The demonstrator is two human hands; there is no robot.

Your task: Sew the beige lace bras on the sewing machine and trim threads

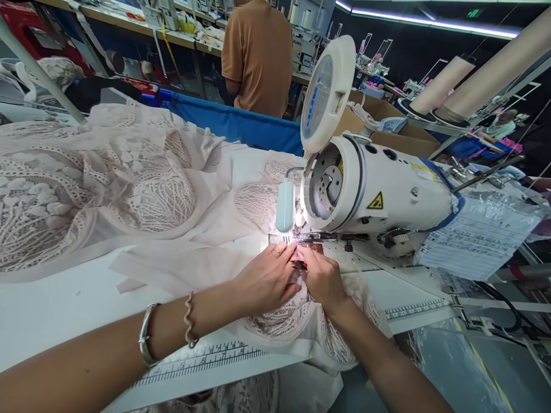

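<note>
Hands, near: two, one left hand (267, 281), one right hand (322, 278). On left hand and arm: one ring (276, 251), one silver bangle (146, 335), one wavy bracelet (188, 318). Near sewing machine (387, 183): one, with one round cover (327, 94), one pale green lamp (284, 205). Visible ruler stretches (224, 354): two. Big brown cones (443, 86), far right: two. Brown-shirted person (258, 57), far: one. Lace pieces (159, 198): several, overlapping, exact count unclear.

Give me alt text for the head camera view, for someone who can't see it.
A left hand and right hand touch pale pink lace fabric at a white, rounded sewing machine, its round white cover open. More pale lace pieces lie at left on the white worktable; beyond, a person in a brown shirt faces away.
</note>
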